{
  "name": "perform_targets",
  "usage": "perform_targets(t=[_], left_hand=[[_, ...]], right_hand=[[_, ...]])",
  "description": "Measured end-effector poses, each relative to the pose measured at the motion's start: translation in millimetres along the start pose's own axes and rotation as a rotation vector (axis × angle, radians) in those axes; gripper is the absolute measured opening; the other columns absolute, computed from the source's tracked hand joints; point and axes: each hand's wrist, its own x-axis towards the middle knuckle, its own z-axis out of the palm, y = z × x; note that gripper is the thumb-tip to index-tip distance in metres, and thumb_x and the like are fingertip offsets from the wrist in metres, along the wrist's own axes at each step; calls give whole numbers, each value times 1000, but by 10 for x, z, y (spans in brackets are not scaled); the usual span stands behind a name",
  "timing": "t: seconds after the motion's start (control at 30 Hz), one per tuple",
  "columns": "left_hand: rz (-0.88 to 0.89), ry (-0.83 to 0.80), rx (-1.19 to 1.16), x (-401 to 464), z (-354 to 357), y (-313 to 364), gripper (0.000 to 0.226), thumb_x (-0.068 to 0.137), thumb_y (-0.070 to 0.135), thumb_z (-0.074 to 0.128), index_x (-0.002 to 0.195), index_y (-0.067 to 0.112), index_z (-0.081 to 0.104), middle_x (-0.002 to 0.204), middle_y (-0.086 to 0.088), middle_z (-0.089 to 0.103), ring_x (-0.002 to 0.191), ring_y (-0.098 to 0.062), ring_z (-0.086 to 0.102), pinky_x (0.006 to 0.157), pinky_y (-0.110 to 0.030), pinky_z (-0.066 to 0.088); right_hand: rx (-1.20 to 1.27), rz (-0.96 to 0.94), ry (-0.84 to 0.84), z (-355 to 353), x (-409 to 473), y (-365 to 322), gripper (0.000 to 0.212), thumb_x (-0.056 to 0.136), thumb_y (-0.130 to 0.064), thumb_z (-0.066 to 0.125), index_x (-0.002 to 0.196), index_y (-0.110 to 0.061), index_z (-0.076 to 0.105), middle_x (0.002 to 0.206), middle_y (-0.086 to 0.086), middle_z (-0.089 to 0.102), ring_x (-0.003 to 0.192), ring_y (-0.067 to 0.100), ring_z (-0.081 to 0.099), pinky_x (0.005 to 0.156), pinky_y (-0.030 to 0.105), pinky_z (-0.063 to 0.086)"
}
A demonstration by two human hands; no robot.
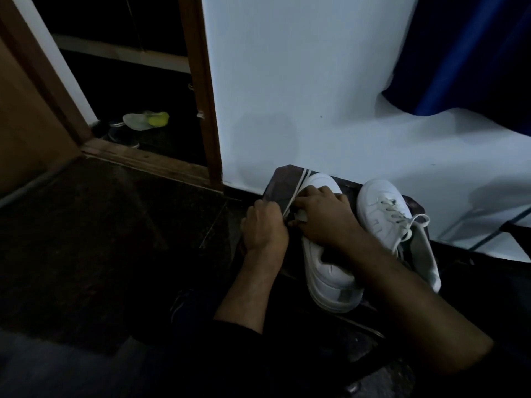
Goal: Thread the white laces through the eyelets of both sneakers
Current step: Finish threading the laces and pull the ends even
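Two white sneakers stand on a dark low stool (283,175) by the wall. The right sneaker (382,205) is laced, its lace ends hanging loose. The left sneaker (327,271) lies under my hands. My right hand (324,219) rests curled over its eyelet area and hides it. My left hand (265,225) sits at the shoe's left side with fingers curled at the white lace (296,189), which runs up and away toward the stool's far edge. Exactly where the fingers pinch the lace is hidden.
A white wall (301,96) rises behind the stool, with a blue curtain (474,53) at the upper right. A wooden door frame (207,110) opens left onto a dark room with shoes (126,133) and a pale bag on the floor. The floor is dark stone.
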Motion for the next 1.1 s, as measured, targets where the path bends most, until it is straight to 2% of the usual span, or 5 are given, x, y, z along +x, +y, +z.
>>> perform_targets(t=[0.43,0.63,0.77,0.87,1.1], left_hand=[[388,507,-678,-226,-423,253,11,101,18,57,98,8,61,96,2,58,90,-18,57,79,-39,48],[27,40,-1737,-240,-800,548,18,112,21,34,99,22,47,105,-1,78,106,-20,74,99,-46,48],[-24,-150,-2161,-325,-926,708,29,113,23,32,87,21,46,61,5,61,52,-9,60,67,-34,55],[-58,-115,-2053,-386,-913,821,27,112,21,36,86,22,44,52,8,41,38,-5,31,40,-19,33],[236,4,-1187,-572,-791,819,8,106,18,55,106,11,52,78,-3,72,65,-17,67,42,-25,45]], right_hand=[[642,-66,404,-264,-234,288,39,97,-52,53,91,-18,72,100,2,59,102,16,55,87,26,39],[1316,-11,374,-591,-697,551,41,101,-46,52,81,-15,68,85,6,70,86,24,61,87,38,45],[1553,39,356,-766,-929,615,33,104,-36,51,80,-14,59,66,3,47,64,15,49,71,30,45],[1589,148,362,-821,-1035,692,28,101,-36,57,83,-16,66,62,-1,35,54,11,32,53,25,38],[1706,339,517,-871,-1138,894,25,102,-37,55,94,-15,64,60,-5,37,49,7,27,41,19,23]])
